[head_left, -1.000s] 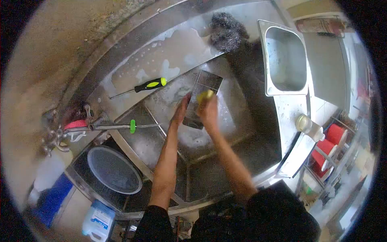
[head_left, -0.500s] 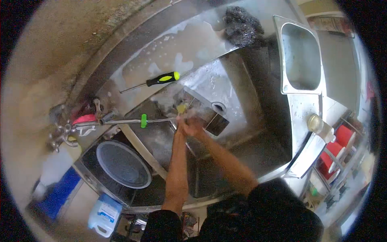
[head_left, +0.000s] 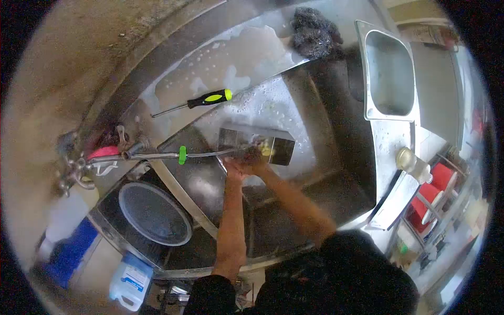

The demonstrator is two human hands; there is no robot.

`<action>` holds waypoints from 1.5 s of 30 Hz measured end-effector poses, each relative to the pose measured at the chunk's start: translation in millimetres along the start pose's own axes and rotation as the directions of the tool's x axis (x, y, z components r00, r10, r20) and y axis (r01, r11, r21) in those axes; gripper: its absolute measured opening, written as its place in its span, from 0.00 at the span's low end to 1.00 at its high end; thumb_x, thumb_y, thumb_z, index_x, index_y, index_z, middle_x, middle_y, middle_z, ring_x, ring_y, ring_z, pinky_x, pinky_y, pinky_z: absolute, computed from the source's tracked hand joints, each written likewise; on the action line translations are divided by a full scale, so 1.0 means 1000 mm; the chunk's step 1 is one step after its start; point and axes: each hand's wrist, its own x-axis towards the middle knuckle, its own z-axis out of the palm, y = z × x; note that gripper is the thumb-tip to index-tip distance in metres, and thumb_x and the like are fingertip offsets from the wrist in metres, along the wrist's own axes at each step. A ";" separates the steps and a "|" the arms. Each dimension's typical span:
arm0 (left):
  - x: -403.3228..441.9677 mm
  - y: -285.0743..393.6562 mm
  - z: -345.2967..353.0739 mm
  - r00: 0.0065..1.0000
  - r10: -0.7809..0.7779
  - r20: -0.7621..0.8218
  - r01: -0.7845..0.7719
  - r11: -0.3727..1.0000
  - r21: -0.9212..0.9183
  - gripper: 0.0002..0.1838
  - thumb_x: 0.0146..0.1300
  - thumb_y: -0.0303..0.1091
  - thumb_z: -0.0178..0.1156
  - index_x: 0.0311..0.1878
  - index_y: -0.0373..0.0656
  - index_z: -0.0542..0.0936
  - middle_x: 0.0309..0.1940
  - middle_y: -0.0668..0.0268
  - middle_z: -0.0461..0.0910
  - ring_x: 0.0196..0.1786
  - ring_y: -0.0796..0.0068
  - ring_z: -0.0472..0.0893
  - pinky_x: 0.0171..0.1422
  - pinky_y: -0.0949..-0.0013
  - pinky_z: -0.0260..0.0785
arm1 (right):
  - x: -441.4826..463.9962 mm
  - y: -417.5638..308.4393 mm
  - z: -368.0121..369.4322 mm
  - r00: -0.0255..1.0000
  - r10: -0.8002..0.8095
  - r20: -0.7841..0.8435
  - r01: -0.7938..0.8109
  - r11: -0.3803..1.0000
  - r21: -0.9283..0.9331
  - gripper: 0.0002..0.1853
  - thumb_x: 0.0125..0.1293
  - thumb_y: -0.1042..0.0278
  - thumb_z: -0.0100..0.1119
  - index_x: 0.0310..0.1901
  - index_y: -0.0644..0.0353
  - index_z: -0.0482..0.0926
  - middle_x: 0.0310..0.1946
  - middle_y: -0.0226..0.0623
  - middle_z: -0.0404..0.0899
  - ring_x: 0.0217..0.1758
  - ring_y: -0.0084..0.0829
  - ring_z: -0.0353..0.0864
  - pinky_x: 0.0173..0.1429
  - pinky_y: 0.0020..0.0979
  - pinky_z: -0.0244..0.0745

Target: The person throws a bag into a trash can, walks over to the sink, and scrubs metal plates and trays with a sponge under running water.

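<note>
In the sink basin (head_left: 294, 113), a rectangular metal container (head_left: 284, 151) lies on its side under the faucet spout (head_left: 210, 154). My left hand (head_left: 234, 168) is closed on the container's near edge. My right hand (head_left: 256, 160) reaches in against the container, its fingers smeared by motion. A yellow sponge (head_left: 266, 148) shows at those fingers, pressed to the metal. Suds coat the basin floor beyond. On the ledge behind the sink rests a screwdriver (head_left: 210, 98) with a black and yellow handle.
A dark scouring-mesh bundle (head_left: 315, 34) sits on the back ledge. To the right are a deep steel pan (head_left: 391, 73) and a glass jar (head_left: 412, 163). An oval translucent lid or tub (head_left: 155, 212) occupies the left basin; a pale blue jug (head_left: 131, 281) stands below.
The metal container has turned from a slant to nearly level. My right hand and the sponge have moved right and slightly down, while my left hand stays at the near edge.
</note>
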 end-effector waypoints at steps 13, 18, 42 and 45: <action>0.017 -0.032 -0.040 0.986 -0.083 -0.145 0.054 0.980 -0.194 0.36 0.62 0.69 0.38 0.52 0.47 0.75 0.50 0.55 0.75 0.52 0.50 0.74 0.54 0.43 0.69 | -0.050 -0.015 -0.070 0.919 -0.161 -0.360 0.137 0.986 -0.093 0.43 0.53 0.25 0.49 0.54 0.61 0.75 0.57 0.51 0.70 0.62 0.52 0.66 0.66 0.43 0.60; -0.018 0.025 0.031 0.984 0.087 0.155 -0.132 0.943 0.305 0.40 0.63 0.71 0.32 0.59 0.45 0.70 0.50 0.51 0.74 0.51 0.51 0.74 0.55 0.50 0.71 | -0.023 -0.008 -0.060 0.992 -0.078 0.100 0.077 0.997 0.014 0.36 0.58 0.33 0.51 0.54 0.58 0.74 0.54 0.50 0.73 0.60 0.50 0.69 0.64 0.42 0.64; 0.009 -0.018 0.045 0.976 -0.206 0.066 0.188 0.959 0.213 0.17 0.69 0.40 0.43 0.50 0.39 0.74 0.48 0.56 0.76 0.53 0.58 0.75 0.62 0.53 0.68 | 0.001 0.048 -0.095 0.861 -0.334 0.383 0.152 0.888 0.433 0.36 0.51 0.31 0.58 0.56 0.48 0.76 0.54 0.39 0.75 0.58 0.43 0.71 0.67 0.43 0.59; -0.005 -0.015 0.071 0.955 -0.225 0.193 0.246 0.965 -0.091 0.19 0.69 0.42 0.43 0.51 0.38 0.73 0.50 0.55 0.75 0.53 0.58 0.75 0.61 0.55 0.68 | 0.013 0.053 -0.065 0.895 -0.420 0.150 0.388 0.900 0.200 0.38 0.48 0.30 0.61 0.56 0.49 0.76 0.53 0.42 0.76 0.57 0.44 0.72 0.64 0.43 0.62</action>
